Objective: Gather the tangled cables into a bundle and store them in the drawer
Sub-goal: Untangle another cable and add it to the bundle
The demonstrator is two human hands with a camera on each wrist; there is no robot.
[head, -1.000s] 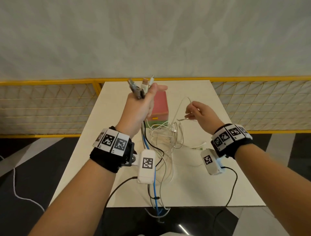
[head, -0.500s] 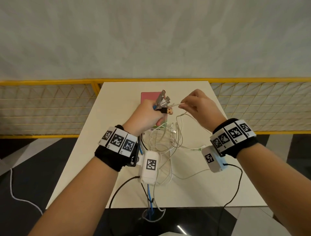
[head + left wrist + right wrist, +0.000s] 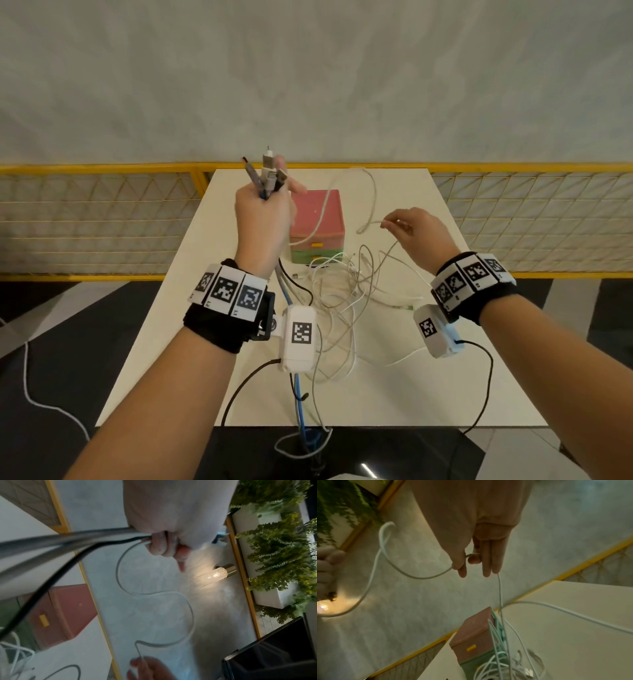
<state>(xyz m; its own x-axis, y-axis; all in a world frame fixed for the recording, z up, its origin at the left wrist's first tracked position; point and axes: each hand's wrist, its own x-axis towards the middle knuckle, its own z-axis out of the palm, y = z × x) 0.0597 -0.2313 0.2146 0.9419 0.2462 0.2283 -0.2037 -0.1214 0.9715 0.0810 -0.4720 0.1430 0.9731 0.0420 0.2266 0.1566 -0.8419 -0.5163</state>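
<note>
My left hand [image 3: 265, 214] is raised above the table and grips a bunch of cable ends [image 3: 269, 174], plugs pointing up; in the left wrist view its fingers [image 3: 163, 545] curl round grey and black cables. A white cable [image 3: 371, 192] loops from that fist to my right hand [image 3: 416, 233], which pinches it between thumb and forefinger [image 3: 462, 561]. The tangle of white cables [image 3: 346, 294] lies on the white table [image 3: 428, 394] in front of the small drawer box [image 3: 320, 222], pink on top and green below, with both drawers closed.
A blue and a black cable [image 3: 299, 404] hang from my left fist over the table's front edge. A yellow mesh railing [image 3: 102, 222] runs behind the table. Plants in a white planter [image 3: 274, 547] and a lit wall lamp [image 3: 216, 574] show in the left wrist view.
My left hand has risen and turned the plug ends upward again. My right hand has drawn away to the right along the white cable, pulling a loop of it out above the box.
</note>
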